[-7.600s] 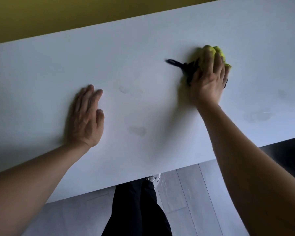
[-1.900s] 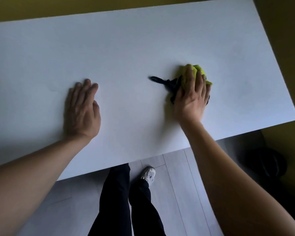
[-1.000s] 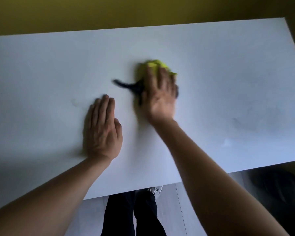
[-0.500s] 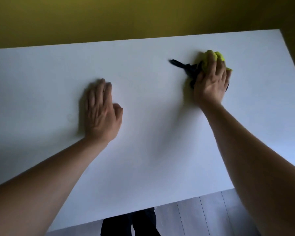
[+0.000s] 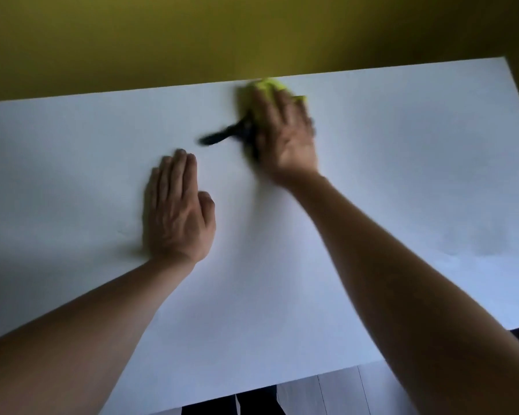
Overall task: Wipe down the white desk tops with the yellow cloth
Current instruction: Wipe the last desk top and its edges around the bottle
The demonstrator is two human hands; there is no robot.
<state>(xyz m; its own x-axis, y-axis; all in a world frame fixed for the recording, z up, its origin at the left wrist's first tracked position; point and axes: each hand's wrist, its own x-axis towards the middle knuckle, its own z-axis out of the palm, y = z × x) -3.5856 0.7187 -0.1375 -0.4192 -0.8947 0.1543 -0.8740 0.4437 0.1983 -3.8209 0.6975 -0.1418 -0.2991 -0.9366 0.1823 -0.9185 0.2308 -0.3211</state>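
Head view: our right hand [image 5: 285, 139] pressed the cloth [image 5: 268, 86] at the desk's [image 5: 402, 175] far edge, fingers flat; left hand [image 5: 177, 214] released, flat. The cloth risked slipping off.

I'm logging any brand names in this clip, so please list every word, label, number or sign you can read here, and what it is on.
None can be read. The white desk top is plain, the yellow cloth under the right hand shows no label, and the black strap beside it is motion-blurred. The left hand and the yellow wall bear no text.
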